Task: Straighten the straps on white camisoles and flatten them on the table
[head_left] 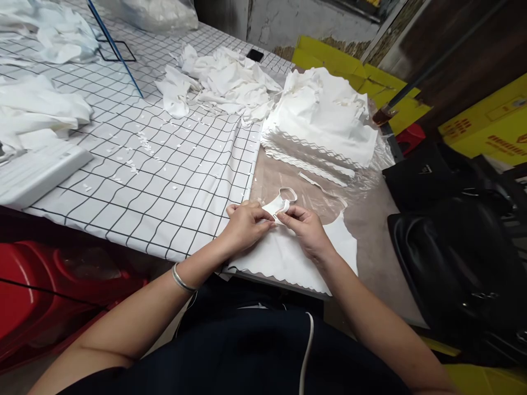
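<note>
A white garment piece with a scalloped lower edge and thin straps lies flat at the table's front edge. My left hand is closed at its upper part, fingertips pinching the fabric near a strap. Close beside it, my right hand pinches a small folded bit of the same white strap between thumb and fingers. A narrow strap loop stands up just beyond my fingertips. Another thin strap stretches away to the right over the brown surface. My fingers partly hide the spot where they meet.
A stack of white garment pieces sits on clear plastic behind my hands. More white cloth is heaped farther back. Small white scraps litter the checked tablecloth. A white box lies left, a black bag right, red stools below.
</note>
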`<state>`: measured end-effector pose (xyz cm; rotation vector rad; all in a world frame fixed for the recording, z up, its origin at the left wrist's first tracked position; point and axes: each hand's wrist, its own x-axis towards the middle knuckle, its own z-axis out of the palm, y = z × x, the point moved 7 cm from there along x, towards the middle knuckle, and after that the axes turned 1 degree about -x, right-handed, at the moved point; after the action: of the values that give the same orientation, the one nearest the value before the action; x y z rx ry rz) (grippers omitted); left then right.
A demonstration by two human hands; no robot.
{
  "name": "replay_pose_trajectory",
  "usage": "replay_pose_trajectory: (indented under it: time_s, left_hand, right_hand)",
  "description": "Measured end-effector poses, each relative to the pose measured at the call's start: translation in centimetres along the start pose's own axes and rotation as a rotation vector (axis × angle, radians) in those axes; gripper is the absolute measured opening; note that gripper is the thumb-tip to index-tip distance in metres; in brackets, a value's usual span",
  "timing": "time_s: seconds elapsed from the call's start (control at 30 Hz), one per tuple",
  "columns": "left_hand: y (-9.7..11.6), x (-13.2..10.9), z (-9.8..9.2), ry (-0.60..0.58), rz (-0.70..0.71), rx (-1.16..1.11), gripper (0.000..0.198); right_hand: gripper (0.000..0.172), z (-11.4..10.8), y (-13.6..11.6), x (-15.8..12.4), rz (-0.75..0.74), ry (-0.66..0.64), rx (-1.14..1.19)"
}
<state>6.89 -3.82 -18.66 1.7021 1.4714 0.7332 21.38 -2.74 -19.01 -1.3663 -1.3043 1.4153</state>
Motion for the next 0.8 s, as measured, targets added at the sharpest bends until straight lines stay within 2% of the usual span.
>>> replay_pose_trajectory:
  time_s: [0.33,0.8]
  left_hand:
    - [-0.08,-0.16,0.62,-0.039,0.039,0.138,0.01]
    - [-0.09,-0.17,0.67,-0.006,0.057,0.075,0.017]
  right_hand:
    - [0.031,-0.61,0.49,-0.37,-0.026,0.051,0.0]
    - [0.024,-0.04,0.92,-0.55,-0.11,0.074,-0.108]
